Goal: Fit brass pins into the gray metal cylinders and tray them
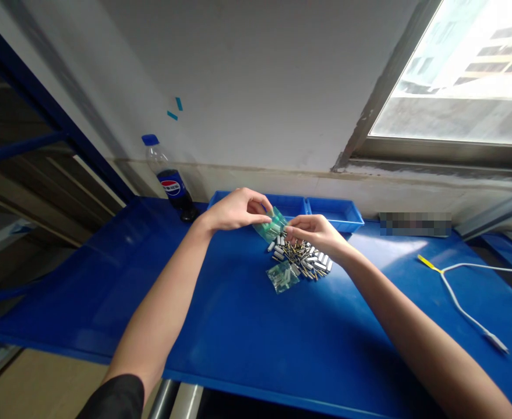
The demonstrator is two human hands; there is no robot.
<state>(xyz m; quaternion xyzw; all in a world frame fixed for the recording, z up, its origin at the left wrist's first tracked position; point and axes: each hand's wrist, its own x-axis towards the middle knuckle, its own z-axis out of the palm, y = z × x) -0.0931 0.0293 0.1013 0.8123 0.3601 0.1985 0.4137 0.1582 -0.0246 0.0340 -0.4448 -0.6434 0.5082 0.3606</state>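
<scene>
My left hand [242,209] pinches a small clear plastic bag with a green tint [269,228] between thumb and fingers. My right hand [314,231] is closed at the bag's right edge, its fingertips pressed together there; whether they grip the bag or a small part is too small to tell. Below both hands lies a pile of small metal parts [302,256], some silver cylinders, some thin and brass-coloured. A second clear bag [283,276] with several silver pieces inside rests on the table just in front of the pile.
Blue plastic trays [336,223] stand behind the pile along the wall. A cola bottle [171,180] is at the back left of the blue table [238,337]. On the right lies a white cable [461,305] with a yellow tag. A blurred-out object [415,224] sits below the window.
</scene>
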